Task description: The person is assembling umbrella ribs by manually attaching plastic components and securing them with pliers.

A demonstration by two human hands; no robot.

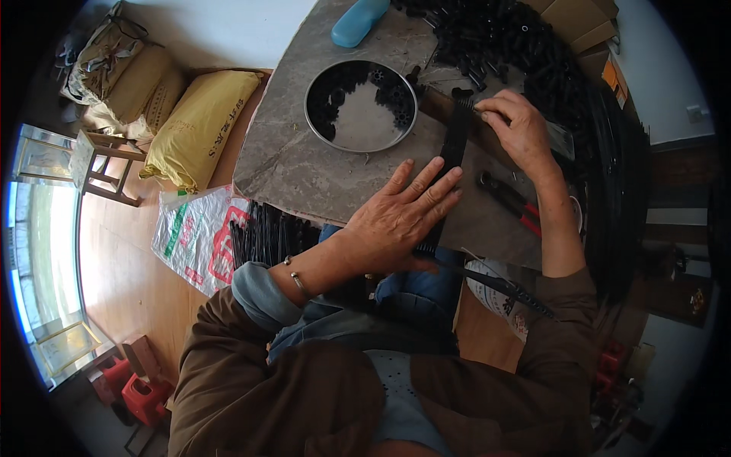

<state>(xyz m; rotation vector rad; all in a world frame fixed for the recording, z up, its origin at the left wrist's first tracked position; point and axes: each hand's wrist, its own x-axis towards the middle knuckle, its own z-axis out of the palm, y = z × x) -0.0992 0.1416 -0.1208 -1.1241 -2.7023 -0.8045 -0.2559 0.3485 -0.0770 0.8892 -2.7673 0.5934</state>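
The black strip [455, 141] looks matt, like plastic; the round dish [307, 116] has a shiny metal rim; the tabletop [293, 164] is dull, mottled, stone-like, the blue bottle [358, 23] smooth plastic, the yellow sack [198, 126] creased, faintly glossy plastic, the jacket [297, 404] matt cloth, the box [576, 21] cardboard, the floor [126, 266] glossy, wood-like
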